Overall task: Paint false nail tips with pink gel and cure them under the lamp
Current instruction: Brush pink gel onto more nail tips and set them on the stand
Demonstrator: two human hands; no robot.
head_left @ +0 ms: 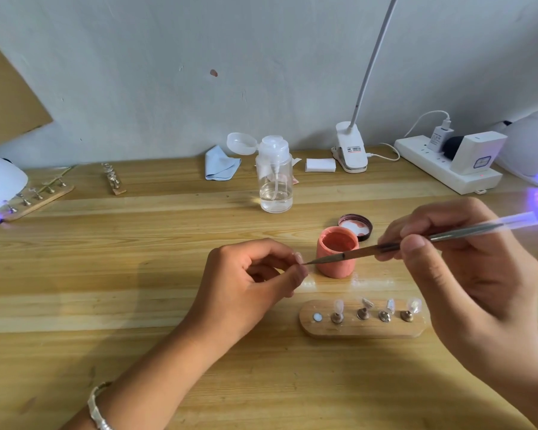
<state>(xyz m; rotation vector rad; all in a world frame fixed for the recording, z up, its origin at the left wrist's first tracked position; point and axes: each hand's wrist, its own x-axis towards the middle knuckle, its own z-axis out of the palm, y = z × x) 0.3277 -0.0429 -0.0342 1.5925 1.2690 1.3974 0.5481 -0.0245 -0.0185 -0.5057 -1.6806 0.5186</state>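
Your left grip point(249, 280) pinches a small nail tip point(298, 258) between thumb and forefinger, which mostly hide it. Your right grip point(466, 274) is curled round the brush point(466, 230), whose point touches that nail tip. The open pink gel pot point(336, 259) stands on the table point(137, 305) just behind the brush point, between both grips, with its lid point(354, 226) just beyond it. Below your right grip, the wooden holder point(323, 330) carries four clear tips point(338, 305) on stands. A lit lamp point(531, 150) sits well beyond your right grip.
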